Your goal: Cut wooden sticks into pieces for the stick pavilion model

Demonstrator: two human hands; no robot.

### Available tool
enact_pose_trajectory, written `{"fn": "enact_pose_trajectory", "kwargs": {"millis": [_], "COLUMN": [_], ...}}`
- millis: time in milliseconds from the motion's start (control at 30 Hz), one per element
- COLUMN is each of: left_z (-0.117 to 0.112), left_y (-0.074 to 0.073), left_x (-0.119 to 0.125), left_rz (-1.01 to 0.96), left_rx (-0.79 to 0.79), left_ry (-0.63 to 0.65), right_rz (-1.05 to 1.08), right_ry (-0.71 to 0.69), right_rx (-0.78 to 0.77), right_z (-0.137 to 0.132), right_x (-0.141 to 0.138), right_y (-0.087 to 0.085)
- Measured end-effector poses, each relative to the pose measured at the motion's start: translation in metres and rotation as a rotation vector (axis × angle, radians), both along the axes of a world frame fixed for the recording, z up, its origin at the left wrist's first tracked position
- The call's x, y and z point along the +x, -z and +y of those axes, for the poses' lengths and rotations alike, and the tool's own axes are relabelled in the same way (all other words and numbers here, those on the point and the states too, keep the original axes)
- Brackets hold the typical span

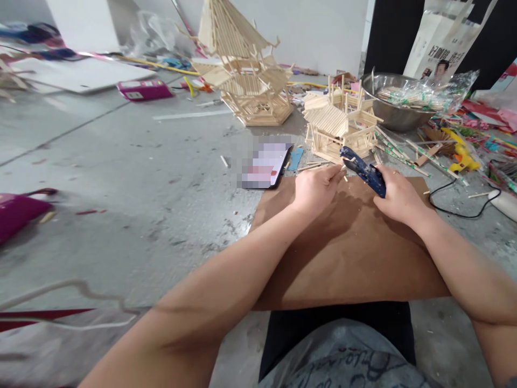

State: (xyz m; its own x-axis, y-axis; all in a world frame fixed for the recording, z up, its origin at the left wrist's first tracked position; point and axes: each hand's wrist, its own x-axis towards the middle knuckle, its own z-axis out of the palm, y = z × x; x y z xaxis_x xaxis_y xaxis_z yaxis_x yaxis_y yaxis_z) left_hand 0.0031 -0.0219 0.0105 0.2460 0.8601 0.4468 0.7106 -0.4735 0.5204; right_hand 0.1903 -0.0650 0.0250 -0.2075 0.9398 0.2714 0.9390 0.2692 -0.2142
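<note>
My left hand (317, 186) is closed in a pinch above the brown board (343, 258), with the pale end of a short wooden stick (344, 168) at its fingertips. Wrapped around a blue-handled hand tool (367, 175) is my right hand (399, 196); its exact kind is hard to make out. The far end of the tool meets the stick near my left fingertips. Just beyond both hands stands a partly built model pavilion (329, 121) of wooden sticks, and several loose sticks (313, 165) lie by its base.
A taller stick pagoda (258, 110) stands farther back. Left of the board is a phone (264, 164) with its screen lit. A metal bowl (398, 121) holds wrapped sticks. Nearby on the right are a yellow glue gun (460, 153) and a black cord (456, 213).
</note>
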Motion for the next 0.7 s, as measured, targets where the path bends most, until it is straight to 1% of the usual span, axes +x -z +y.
{"fn": "enact_pose_trajectory", "kwargs": {"millis": [200,433,700], "left_z": [-0.0007,0.0005,0.0013], "left_y": [-0.0004,0.0008,0.0003], "left_x": [0.0002,-0.0004,-0.0014], "left_rz": [0.029,0.075,0.079], "left_rx": [0.047,0.085,0.057], "left_ry": [-0.004,-0.012,0.011], "right_rz": [-0.056,-0.099,-0.135], "right_ry": [0.002,0.017,0.028], "right_rx": [0.013,0.037,0.048], "right_z": [-0.0021,-0.0014,-0.0012], "right_x": [-0.0025,-0.0011,-0.0004], "right_y": [-0.0030,-0.0022,-0.0026]}}
